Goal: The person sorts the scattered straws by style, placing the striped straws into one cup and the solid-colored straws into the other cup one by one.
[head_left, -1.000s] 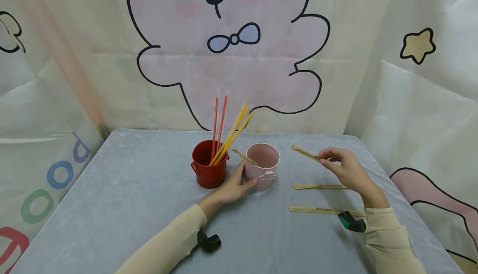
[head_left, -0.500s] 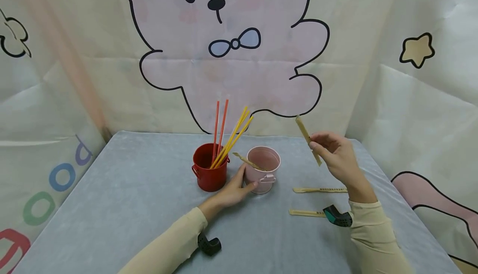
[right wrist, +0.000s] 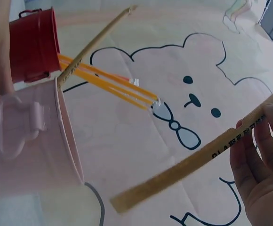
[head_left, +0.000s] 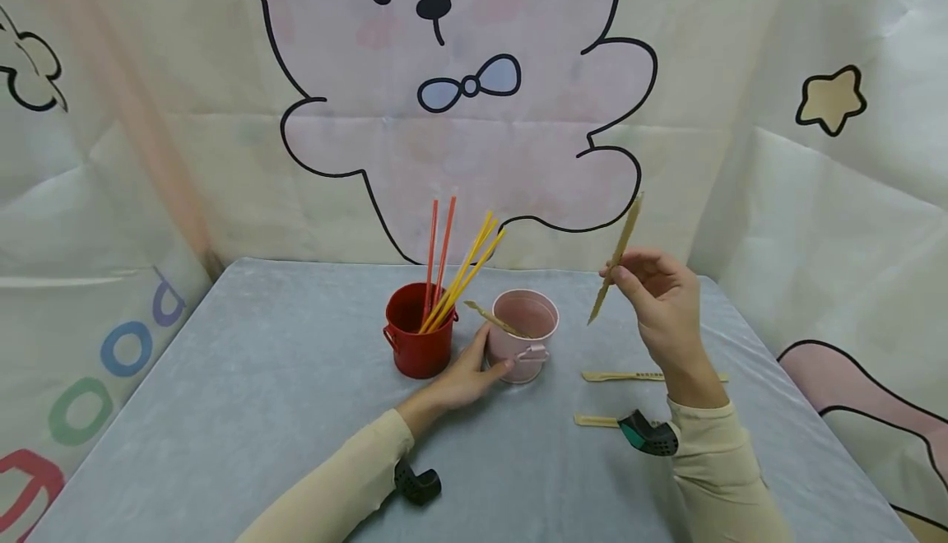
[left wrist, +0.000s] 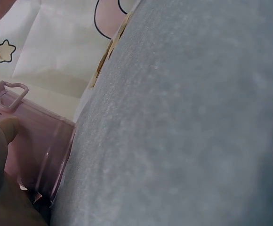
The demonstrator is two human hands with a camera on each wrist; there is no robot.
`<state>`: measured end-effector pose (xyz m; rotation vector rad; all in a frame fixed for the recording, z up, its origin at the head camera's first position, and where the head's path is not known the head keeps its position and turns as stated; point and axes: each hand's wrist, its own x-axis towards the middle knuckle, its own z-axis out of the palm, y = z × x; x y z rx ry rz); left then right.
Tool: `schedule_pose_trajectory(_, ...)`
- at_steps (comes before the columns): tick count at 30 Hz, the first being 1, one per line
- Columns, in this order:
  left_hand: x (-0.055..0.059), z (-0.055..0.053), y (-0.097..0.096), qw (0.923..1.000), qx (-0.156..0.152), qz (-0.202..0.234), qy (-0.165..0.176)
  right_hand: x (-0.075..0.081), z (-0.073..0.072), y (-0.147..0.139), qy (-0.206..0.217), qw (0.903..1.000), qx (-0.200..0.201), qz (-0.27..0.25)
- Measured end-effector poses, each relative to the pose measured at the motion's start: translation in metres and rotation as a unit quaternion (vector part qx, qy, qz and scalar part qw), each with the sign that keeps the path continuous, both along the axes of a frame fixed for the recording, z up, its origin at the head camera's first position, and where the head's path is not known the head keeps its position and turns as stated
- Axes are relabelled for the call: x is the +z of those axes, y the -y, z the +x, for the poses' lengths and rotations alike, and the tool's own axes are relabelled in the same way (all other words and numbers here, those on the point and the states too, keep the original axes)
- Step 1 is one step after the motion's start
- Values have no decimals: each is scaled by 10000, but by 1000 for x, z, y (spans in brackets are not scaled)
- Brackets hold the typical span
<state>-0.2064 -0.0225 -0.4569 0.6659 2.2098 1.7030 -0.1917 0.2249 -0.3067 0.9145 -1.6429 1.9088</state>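
My right hand (head_left: 666,313) is raised over the right side of the table, pinching a paper-wrapped straw (head_left: 625,234) between thumb and fingers. It stands steeply, its upper end leaning right; black print, partly "PLA", shows on its tan wrapper (right wrist: 174,174) in the right wrist view. My left hand (head_left: 459,378) holds the pink bucket (head_left: 539,336) from its left side, the thumb across the front near the small handle and the other fingers mostly hidden behind. Another tan wrapped straw (head_left: 492,317) leans in this bucket, its end sticking out over the left rim.
Left of the pink bucket stands a red bucket (head_left: 420,355) holding red straws (head_left: 447,239) and yellow straws (head_left: 474,255). Two tan wrapped straws lie on the blue-grey cloth, an upper straw (head_left: 622,377) and a lower straw (head_left: 596,421), partly behind the right arm.
My right hand has risen and moved left, turning the wrapped straw from nearly flat to steeply upright. The left hand stays on the pink bucket.
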Motion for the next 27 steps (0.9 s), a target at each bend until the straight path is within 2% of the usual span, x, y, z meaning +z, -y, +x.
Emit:
schedule_pose_trajectory(4,1,-2,-1,10000,0,3,-19,3,4,5,-218,9997,56,-117)
schedule_pose_trajectory(12,3,-1,-1,10000,-13,49,-25,-4,2,17,-449,9988,-201,52)
schedule_pose_trajectory(19,24,10,2,9997,-141,130,180,-14,-4,26,-436,9988,-226,42)
schedule_pose_trajectory(23,28,13,3,9996,-158,69,229,-21,-6,32,-354,9981,-379,344)
schedule_pose_trajectory(27,29,13,3,9997,-148,43,201,-27,-8,34,-224,9929,-729,912)
